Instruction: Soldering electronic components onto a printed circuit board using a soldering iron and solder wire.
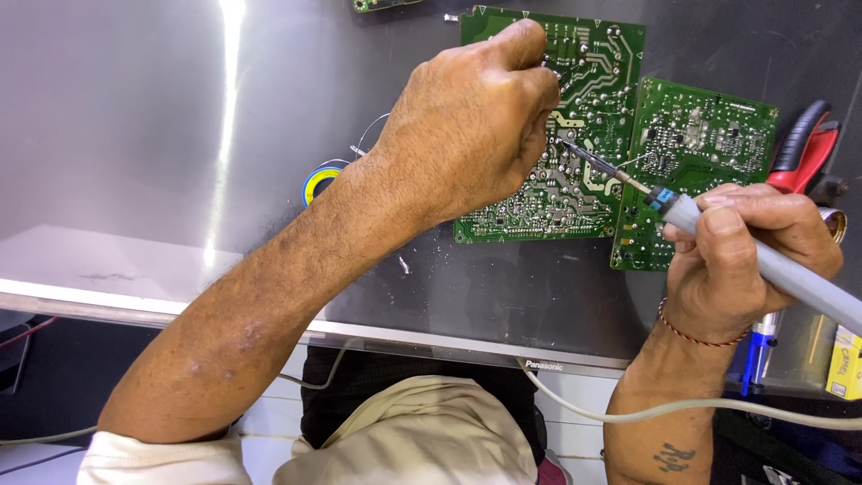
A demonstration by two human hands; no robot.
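A roll of tape point(316, 182) lies on the dark table point(135, 108). The left hand point(467, 126) reaches in from lower left, fingers curled and bunched, resting on the larger circuit board point(575, 189) (what they pinch is hidden). The right hand point(736, 260) grips a grey soldering iron point(718, 235) like a pen, its tip touching that board. A smaller board point(709, 135) lies just beside; red-handled pliers point(804, 148) sit farther right.

My electronics repair workshop; green circuit boards point(575, 135), a soldering iron point(718, 235) and red-handled pliers point(804, 148) crowd my counter point(135, 135).
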